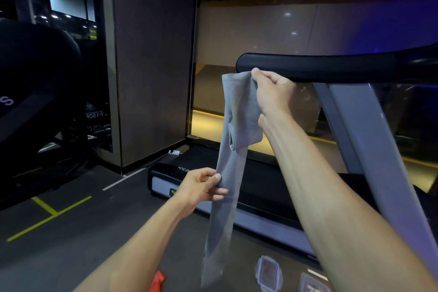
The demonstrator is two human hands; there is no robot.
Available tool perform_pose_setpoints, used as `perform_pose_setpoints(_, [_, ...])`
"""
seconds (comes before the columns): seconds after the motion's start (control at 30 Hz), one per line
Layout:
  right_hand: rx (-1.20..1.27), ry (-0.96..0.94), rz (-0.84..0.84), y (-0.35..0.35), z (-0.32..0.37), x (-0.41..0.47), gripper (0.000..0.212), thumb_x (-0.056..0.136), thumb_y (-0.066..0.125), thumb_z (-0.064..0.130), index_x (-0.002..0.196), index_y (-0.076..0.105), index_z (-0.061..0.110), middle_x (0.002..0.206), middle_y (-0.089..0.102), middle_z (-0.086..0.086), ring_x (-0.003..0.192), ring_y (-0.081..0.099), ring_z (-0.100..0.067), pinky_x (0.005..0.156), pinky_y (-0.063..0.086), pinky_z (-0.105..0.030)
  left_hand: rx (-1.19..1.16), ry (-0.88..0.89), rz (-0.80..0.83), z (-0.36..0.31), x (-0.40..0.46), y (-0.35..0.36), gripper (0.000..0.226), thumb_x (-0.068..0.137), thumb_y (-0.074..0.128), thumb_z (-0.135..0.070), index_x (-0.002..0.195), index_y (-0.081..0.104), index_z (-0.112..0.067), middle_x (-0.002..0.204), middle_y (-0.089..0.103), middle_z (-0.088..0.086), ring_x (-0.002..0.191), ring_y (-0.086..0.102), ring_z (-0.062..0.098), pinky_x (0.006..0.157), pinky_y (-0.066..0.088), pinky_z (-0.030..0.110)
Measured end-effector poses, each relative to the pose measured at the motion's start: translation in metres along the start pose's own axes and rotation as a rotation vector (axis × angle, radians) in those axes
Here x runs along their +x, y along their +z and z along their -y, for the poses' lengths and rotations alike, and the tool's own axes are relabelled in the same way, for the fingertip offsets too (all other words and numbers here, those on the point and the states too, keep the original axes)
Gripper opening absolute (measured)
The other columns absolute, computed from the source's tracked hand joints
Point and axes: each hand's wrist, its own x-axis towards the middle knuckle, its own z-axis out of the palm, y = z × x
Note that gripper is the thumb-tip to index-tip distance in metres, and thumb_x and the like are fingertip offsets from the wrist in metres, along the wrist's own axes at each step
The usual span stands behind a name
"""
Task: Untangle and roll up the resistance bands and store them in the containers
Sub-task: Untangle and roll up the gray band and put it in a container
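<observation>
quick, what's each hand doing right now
Left hand: pinching the grey resistance band partway down its hanging length.
Right hand: gripping the band's bunched top end, held up high.

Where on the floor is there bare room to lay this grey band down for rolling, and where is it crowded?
Bare floor lies left of the grey band, between the yellow floor lines and the treadmill. It is crowded at lower right, where the clear containers sit by the treadmill's edge, and a red band lies at the bottom.

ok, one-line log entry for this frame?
stage: untangling | right hand: holds grey resistance band top | left hand: pinches mid-band | clear containers: on floor
</observation>
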Motion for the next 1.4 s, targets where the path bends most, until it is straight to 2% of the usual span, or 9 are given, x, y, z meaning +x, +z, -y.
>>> perform_pose_setpoints(0.33, [0.003,-0.004,-0.006,-0.001,0.003,0.0,0.015,0.089,0.078,0.027,0.074,0.079,0.023,0.077,0.076,0.012,0.083,0.07,-0.008,0.074,0.057,-0.024,-0.02,-0.058,0.117,0.0,0.003,0.004,0.015,0.104,0.052,-0.008,0.09,0.053,-0.007,0.086,0.068,0.013,0.096,0.073,0.033,0.085,0.062,0.04])
perform_pose_setpoints(0.47, [0.007,-0.003,-0.004,-0.006,0.003,-0.005,0.014,0.09,0.077,0.027,0.076,0.079,0.024,0.077,0.075,0.013,0.084,0.07,-0.007,0.073,0.056,-0.024,-0.163,-0.175,0.047,0.001,0.007,0.008,0.025,0.105,0.039,-0.014,0.1,0.059,0.0,0.099,0.072,0.023,0.099,0.073,0.04,0.09,0.06,0.045])
perform_pose_setpoints(0.63, [0.011,-0.002,0.107,-0.023,0.013,-0.032,0.015,0.089,0.079,0.031,0.075,0.08,0.025,0.082,0.077,0.012,0.094,0.071,-0.012,0.084,0.057,-0.031,-0.152,-0.218,-0.06,-0.002,0.019,0.002,0.033,0.104,0.052,-0.029,0.109,0.063,0.002,0.094,0.076,0.02,0.102,0.072,0.042,0.091,0.059,0.049])
perform_pose_setpoints(0.7, [-0.018,0.001,0.202,-0.035,0.015,-0.046,0.014,0.088,0.079,0.033,0.077,0.081,0.027,0.083,0.078,0.009,0.094,0.071,-0.015,0.082,0.057,-0.036,-0.105,-0.209,-0.021,-0.003,0.02,-0.005,0.023,0.102,0.053,-0.015,0.1,0.068,0.003,0.085,0.074,0.017,0.092,0.074,0.04,0.086,0.061,0.047])
perform_pose_setpoints(0.83, [-0.066,0.152,0.411,-0.055,-0.003,-0.079,0.014,0.092,0.076,0.022,0.081,0.078,0.013,0.074,0.074,0.001,0.068,0.067,-0.009,0.059,0.052,-0.021,0.032,-0.09,0.005,-0.004,0.016,-0.01,0.031,0.092,0.058,0.011,0.072,0.074,-0.007,0.06,0.065,0.006,0.048,0.058,0.013,0.049,0.051,0.023])
perform_pose_setpoints(0.93, [-0.127,0.297,0.582,-0.064,-0.043,-0.114,0.011,0.092,0.075,0.014,0.082,0.078,0.009,0.069,0.07,0.006,0.06,0.059,-0.003,0.054,0.044,-0.014,-0.018,0.041,-0.066,-0.011,0.012,-0.015,0.013,0.077,0.076,-0.001,0.088,0.075,-0.009,0.078,0.076,0.007,0.07,0.067,0.02,0.062,0.053,0.027])
perform_pose_setpoints(1.1, [-0.262,0.102,0.604,-0.075,-0.104,-0.153,0.013,0.092,0.075,0.013,0.08,0.081,0.016,0.075,0.076,0.009,0.069,0.065,0.001,0.067,0.048,-0.018,0.085,0.16,-0.089,-0.024,0.016,-0.028,0.039,0.089,0.058,0.016,0.115,0.069,-0.011,0.109,0.077,0.006,0.109,0.071,0.022,0.087,0.055,0.032])
perform_pose_setpoints(1.27, [-0.285,-0.171,0.318,-0.076,-0.126,-0.14,0.013,0.092,0.074,0.011,0.082,0.078,0.018,0.084,0.076,0.012,0.083,0.071,-0.008,0.093,0.053,-0.031,0.082,0.209,-0.107,-0.037,0.015,-0.028,0.037,0.091,0.057,0.016,0.116,0.068,-0.009,0.107,0.078,0.008,0.102,0.071,0.018,0.091,0.049,0.04])
perform_pose_setpoints(1.4, [-0.335,-0.289,0.298,-0.07,-0.13,-0.126,0.013,0.091,0.074,0.011,0.08,0.077,0.018,0.082,0.075,0.014,0.08,0.069,-0.01,0.12,0.037,-0.041,0.034,0.23,-0.103,-0.042,0.016,-0.023,0.036,0.09,0.057,0.017,0.115,0.068,-0.007,0.105,0.077,0.011,0.1,0.067,0.023,0.089,0.041,0.044])
